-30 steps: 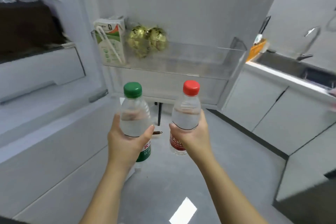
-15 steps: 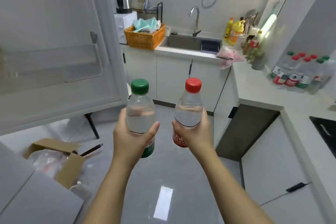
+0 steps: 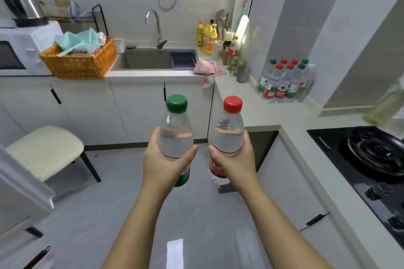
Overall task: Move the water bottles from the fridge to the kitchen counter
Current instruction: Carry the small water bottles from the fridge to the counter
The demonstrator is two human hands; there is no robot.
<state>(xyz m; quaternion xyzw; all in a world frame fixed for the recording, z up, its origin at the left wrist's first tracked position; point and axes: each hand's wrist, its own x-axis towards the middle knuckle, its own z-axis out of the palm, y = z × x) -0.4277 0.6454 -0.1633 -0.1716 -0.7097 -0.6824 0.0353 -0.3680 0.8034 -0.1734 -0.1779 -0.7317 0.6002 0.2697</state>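
1. Two arms reach forward over the floor, bottles upright, side by side.
2. Left hand grips the green-capped bottle; right hand grips the red-capped bottle.
3. More bottles cluster on the far right counter.

Both bare forearms reach forward side by side, roughly parallel, wrists level at mid-height. The left hand is curled closed, thumb pointing inward toward the other hand. The right hand mirrors it, fingers wrapped tight, thumb pointing left. The two thumbs sit near each other, not touching.
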